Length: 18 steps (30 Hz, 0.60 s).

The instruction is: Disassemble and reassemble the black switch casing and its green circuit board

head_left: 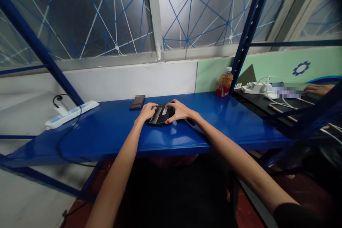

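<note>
A flat, black, rectangular object [157, 119] lies on the blue table, with a yellow-marked strip and a small white label on top; I cannot make out its kind. At its upper left side, my left hand [146, 112] grips the edge with bent fingers. My right hand [178, 110] curls over the right part, fingers at the far side and thumb at the near side. Parts of the object are hidden under both hands. Just beyond my left hand lies a dark smartphone [137, 102].
A white power strip [72, 114] with a black cable sits on the left of the blue table [107, 131]. A drink bottle [224, 82] stands at the back right. Blue metal posts rise at both sides. Further right are white cables, a charger and another person's hand [317, 89].
</note>
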Available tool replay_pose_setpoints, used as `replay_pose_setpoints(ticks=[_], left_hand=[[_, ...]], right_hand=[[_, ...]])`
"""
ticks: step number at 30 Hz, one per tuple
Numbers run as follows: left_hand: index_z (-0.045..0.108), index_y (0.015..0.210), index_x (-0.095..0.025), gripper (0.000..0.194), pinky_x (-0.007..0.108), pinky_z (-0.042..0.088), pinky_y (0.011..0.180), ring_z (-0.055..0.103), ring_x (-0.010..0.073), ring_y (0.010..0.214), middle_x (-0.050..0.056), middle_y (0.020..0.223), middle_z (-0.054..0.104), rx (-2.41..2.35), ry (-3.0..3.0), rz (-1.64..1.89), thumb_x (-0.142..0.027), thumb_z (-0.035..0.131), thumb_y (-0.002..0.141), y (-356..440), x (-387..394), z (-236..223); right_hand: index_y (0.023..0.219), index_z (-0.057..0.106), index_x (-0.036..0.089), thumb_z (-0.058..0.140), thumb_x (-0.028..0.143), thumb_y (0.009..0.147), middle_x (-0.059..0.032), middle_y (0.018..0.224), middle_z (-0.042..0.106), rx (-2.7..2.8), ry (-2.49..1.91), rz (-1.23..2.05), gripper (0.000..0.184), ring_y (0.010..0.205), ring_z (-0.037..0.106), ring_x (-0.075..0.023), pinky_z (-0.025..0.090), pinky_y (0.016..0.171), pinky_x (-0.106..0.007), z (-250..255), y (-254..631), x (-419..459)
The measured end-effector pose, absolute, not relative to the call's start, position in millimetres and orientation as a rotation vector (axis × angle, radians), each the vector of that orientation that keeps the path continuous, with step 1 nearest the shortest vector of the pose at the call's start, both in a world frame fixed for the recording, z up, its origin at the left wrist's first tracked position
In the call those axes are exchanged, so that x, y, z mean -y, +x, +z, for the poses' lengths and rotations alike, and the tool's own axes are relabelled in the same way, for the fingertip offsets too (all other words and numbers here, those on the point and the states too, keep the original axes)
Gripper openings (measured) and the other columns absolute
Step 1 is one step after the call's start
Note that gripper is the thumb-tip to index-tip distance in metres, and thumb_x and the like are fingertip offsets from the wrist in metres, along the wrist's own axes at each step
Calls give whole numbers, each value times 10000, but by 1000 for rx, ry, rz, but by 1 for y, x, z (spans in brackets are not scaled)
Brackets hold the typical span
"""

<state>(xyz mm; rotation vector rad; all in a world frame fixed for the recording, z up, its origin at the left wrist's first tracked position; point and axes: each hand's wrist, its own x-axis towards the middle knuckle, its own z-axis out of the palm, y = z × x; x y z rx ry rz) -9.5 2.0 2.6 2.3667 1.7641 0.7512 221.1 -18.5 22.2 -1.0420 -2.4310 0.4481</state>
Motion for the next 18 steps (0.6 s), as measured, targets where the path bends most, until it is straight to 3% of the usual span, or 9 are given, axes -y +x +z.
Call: replay_pose_setpoints(ticks=[9, 13, 18], left_hand=[[680, 1168, -222, 339, 321, 388, 1071, 549, 216, 1213, 53, 1269, 629, -1692, 2401, 783, -203, 492, 886, -10, -2, 0], [714, 1111, -232, 321, 366, 372, 1082, 535, 248, 1233, 67, 1328, 585, -1697, 2398, 752, -194, 514, 863, -13, -4, 0], [725, 1075, -224, 304, 334, 394, 1059, 542, 249, 1226, 61, 1343, 576, -1682, 2395, 764, -355, 537, 875, -8, -5, 0]], right_hand=[[1063, 660, 243, 804, 572, 526, -77, 1085, 569, 2300, -994, 572, 646, 1030, 523, -278, 427, 869, -399, 38, 241, 17], [1001, 659, 211, 778, 509, 586, -30, 960, 641, 2122, -891, 790, 524, 910, 571, -215, 428, 831, -352, 36, 240, 13], [971, 663, 201, 775, 469, 579, 4, 839, 633, 1889, -875, 877, 487, 828, 556, -179, 412, 786, -318, 35, 236, 10]])
